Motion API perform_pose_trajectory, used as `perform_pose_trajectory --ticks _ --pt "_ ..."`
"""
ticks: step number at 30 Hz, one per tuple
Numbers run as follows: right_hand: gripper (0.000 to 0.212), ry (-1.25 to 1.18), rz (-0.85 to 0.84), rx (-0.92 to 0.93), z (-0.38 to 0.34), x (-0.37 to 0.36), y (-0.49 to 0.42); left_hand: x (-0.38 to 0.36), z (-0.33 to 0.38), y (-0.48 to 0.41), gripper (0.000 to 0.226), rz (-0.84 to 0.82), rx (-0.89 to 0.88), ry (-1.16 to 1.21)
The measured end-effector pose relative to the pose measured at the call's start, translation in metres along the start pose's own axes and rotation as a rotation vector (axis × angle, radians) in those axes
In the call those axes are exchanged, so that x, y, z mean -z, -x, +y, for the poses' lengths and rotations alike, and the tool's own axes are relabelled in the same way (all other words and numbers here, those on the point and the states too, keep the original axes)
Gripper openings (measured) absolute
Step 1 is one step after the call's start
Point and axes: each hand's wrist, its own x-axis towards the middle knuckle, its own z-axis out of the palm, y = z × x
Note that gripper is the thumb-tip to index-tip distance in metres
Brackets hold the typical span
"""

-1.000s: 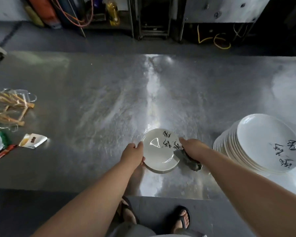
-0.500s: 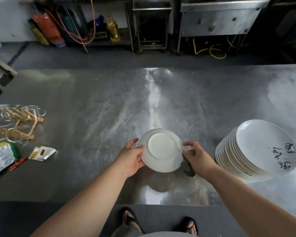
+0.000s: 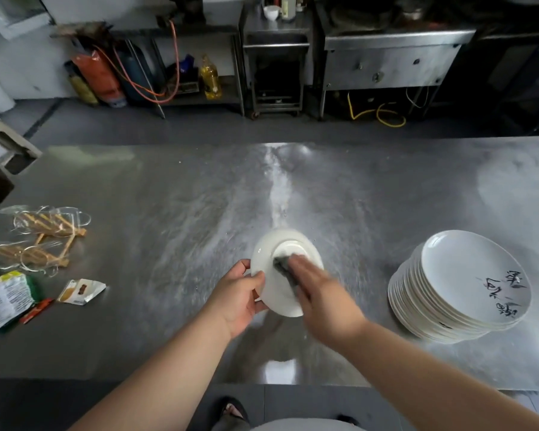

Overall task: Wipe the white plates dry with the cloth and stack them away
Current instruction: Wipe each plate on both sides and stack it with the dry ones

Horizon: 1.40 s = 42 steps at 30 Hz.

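Close up, a person's two bare hands work over a brushed stainless-steel table [image 3: 168, 197], dull grey with a bright streak of glare down its middle.

The left hand [image 3: 240, 293] grips a small round white ceramic plate [image 3: 266, 259] by its left rim. The thumb lies across the side that faces up and the fingers curl underneath. The plate is tilted with its underside towards the camera, so its raised circular foot ring shows. It sits between the two hands, near the table's front edge.

The right hand [image 3: 321, 300] is smeared by motion blur. Its fingers [image 3: 297, 267] look stretched out fairly straight, not clenched. They press a crumpled dark grey cloth [image 3: 282, 265] flat against the plate's base, inside the foot ring.

To the right, well apart from the hands, stands a tall stack of larger white plates [image 3: 467, 275], glossy and smooth. It leans slightly, and the top plate carries black brush-style writing.

At the far left of the table lie wooden chopsticks in clear plastic sleeves [image 3: 44, 237]. Near them are a crinkled green and white packet [image 3: 3, 300], a thin red sachet [image 3: 36, 311] and a torn silver sachet [image 3: 80, 287].

Beyond the table are steel kitchen units, with a yellow bottle of oil [image 3: 210, 77] on a low shelf.
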Motion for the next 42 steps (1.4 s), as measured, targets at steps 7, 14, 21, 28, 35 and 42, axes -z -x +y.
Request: perform_pose_trajectory --ticks 7,14,21,28,35,42 --pt "0.086 0.402 -0.035 0.2 -0.009 0.01 -0.016 -0.018 0.033 0.033 0.039 -0.118 -0.135 0.016" --pt "0.095 0.412 0.021 0.205 -0.045 0.027 -0.028 -0.032 0.061 0.05 0.038 -0.144 -0.21 0.063" --pt "0.093 0.531 -0.038 0.345 -0.028 0.042 -0.02 -0.028 0.064 0.055 0.04 -0.144 -0.186 0.05" --pt "0.091 0.51 -0.012 0.377 -0.044 0.044 -0.013 -0.038 0.08 0.056 0.037 -0.128 -0.241 0.086" --pt "0.094 0.603 0.001 0.282 -0.031 0.066 -0.027 -0.035 0.071 0.065 0.041 -0.153 -0.213 0.016" --pt "0.098 0.54 -0.014 0.278 -0.05 0.057 -0.019 -0.036 0.091 0.062 0.045 -0.109 -0.282 0.147"
